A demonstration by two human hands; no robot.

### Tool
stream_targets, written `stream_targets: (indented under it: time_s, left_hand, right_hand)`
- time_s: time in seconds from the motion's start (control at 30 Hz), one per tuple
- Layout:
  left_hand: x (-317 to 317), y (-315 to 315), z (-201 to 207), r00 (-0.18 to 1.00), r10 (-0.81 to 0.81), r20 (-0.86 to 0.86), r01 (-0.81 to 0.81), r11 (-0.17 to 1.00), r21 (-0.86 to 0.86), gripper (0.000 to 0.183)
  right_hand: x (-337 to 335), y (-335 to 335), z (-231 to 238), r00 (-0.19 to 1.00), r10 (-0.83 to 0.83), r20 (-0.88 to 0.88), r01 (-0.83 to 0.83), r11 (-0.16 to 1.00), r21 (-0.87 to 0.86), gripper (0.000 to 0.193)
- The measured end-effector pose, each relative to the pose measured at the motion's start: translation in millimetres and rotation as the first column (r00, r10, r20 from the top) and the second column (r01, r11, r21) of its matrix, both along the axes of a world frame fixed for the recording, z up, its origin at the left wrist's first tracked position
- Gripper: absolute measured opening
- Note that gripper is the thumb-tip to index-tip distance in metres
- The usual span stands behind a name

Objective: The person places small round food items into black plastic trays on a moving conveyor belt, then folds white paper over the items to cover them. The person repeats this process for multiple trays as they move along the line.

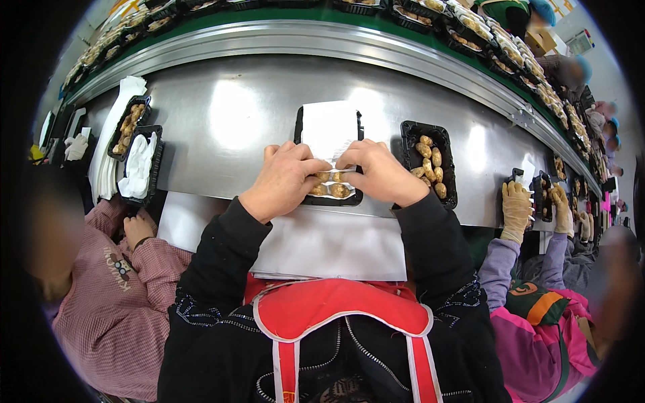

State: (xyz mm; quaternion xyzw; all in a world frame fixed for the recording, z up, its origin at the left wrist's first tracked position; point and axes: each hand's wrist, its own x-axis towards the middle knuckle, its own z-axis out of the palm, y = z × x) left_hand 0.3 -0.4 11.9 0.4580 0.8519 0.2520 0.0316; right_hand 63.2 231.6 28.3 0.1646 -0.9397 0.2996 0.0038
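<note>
The left hand (290,176) and the right hand (383,172), both bare, meet from either side over a black tray (299,126) directly in front of the person, their fingers bent inward and the two sets of fingertips close together. The fingertips touch the near edge of a white sheet (329,124) that covers the far part of this tray; I cannot tell whether they pinch it. Just below the fingertips, at the tray's near end, brown potato-like pieces (340,191) show in a white lining. Just beside the right hand, farther right, stands a second black tray (443,143) of uncovered brown pieces. Nearer the body, white paper (329,248) lies below the tray, by the edge of the steel table (262,87). Well to the left are two more dark trays, one with a crumpled white cover (140,168), beside a person in a pink checked sleeve (158,282). Well to the right, another person's gloved hands (515,205) work at trays. Beyond a metal rail (269,37), filled trays line a green surface (302,15).
</note>
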Motion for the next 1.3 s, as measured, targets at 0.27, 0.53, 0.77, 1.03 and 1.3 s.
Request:
stream_targets:
  time_s: [0.27,0.53,0.77,1.03,1.3]
  left_hand:
    - [-2,2,3,1.0,-0.018,-0.004,0.018,1.0,-0.002,0.024]
    - [0,2,3,1.0,-0.019,0.017,0.018,0.999,0.049,0.026]
    - [0,6,7,0.999,-0.02,0.027,0.02,1.0,0.01,0.026]
    - [1,2,7,1.0,-0.011,-0.018,0.011,1.0,0.028,0.024]
    - [1,0,5,1.0,-0.018,0.001,0.018,1.0,-0.013,0.027]
  right_hand:
    - [9,15,1,0.98,-0.196,-0.02,0.175,0.917,-0.359,0.02]
    - [78,144,14,0.681,-0.667,-0.304,0.704,0.71,0.017,0.009]
    - [87,127,-16,0.784,-0.536,-0.312,0.612,0.75,0.25,0.01]
    - [45,104,-24,0.791,-0.611,-0.016,0.559,0.712,0.424,0.029]
    - [34,70,22,0.868,-0.437,0.237,0.464,0.541,-0.702,0.025]
